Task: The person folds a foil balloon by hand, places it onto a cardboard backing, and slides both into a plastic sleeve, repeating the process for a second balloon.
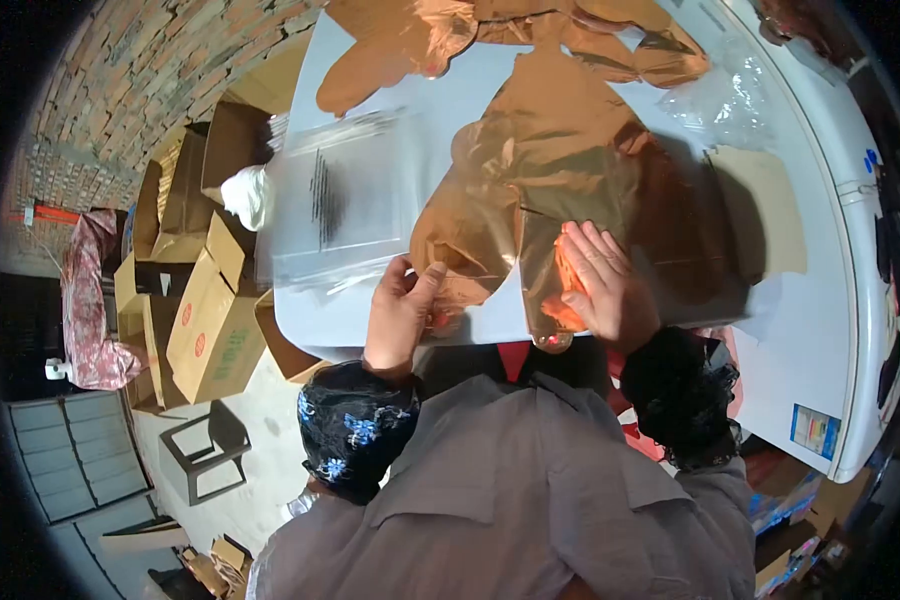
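We work at the white table (815, 330), and its near edge runs close to our body. The copper-coloured foil piece (565, 160), which looks like a flat, uninflated balloon, covers the middle of the table in front of us, and its narrow lower end reaches this near edge. More copper foil shapes (370, 75) lie at the far side. At the left, the stack of clear plastic sleeves (365, 205) is just beside the foil, so we have little room there. At the right, the beige sheet (780, 225) lies partly in shadow, and beyond it the bare tabletop gives us more open space. The crumpled clear film (735, 105) is farther up, near the right rim. Our right hand (615, 300) lies flat on the foil, fingers nearly together. Our left hand (395, 320) appears to pinch the foil's left lower edge between thumb and forefinger. We judge that the step in hand is spreading and smoothing this foil; a next move calls for light, even pressure, with care for the folds and the near edge.
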